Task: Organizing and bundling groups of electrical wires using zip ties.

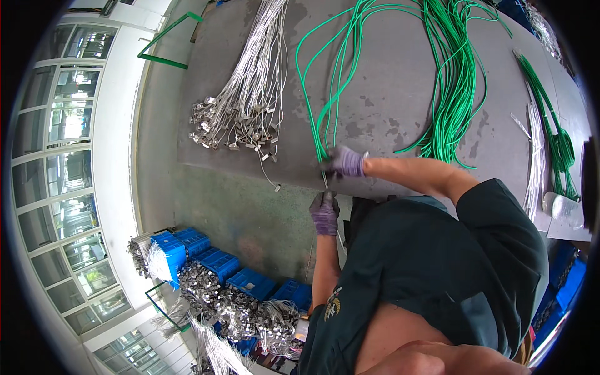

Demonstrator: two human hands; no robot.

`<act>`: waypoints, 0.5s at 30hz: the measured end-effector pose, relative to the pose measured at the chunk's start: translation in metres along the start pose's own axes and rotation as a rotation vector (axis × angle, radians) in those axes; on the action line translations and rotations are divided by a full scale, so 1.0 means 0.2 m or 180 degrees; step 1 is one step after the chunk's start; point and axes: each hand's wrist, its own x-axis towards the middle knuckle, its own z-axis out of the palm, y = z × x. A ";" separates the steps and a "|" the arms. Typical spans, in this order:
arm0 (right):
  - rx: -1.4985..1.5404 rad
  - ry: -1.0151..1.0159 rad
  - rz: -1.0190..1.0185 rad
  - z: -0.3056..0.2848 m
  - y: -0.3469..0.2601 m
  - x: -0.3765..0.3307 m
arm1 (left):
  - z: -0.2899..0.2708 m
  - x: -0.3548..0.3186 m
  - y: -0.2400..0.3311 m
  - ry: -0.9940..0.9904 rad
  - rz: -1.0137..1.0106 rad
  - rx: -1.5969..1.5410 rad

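A bunch of green cables (pixel 325 119) runs down the grey worktop (pixel 387 94) to its near edge, where their ends are gathered in the gloved right hand (pixel 347 161), which is closed around them just at the rim. Below it, off the edge of the worktop, the gloved left hand (pixel 325 211) is curled shut, pinching what looks like a thin silver wire (pixel 325 181) that stands between the two hands; the wire is too fine to see how it meets the cable ends. The held cables loop up and away across the worktop and join a much thicker sheaf of green cables (pixel 456 81) lying to the right. To the left of the hands lies a fan of silver wires with metal end tags (pixel 240 106), its tagged ends spread near the worktop's edge, and one stray wire trails toward the rim. Along the far right side rest a smaller green bundle (pixel 556 144) and a pale strip of silver wires (pixel 535 156). Down on the green floor (pixel 250 212) sit blue crates (pixel 250 282) heaped with more tagged wires. A wall of windows (pixel 69 156) curves along the left.
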 end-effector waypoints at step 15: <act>-0.3134 0.1115 -0.3844 -0.44 -0.04 0.28 | -0.11 -0.03 -0.10 -0.0340 0.0133 0.0545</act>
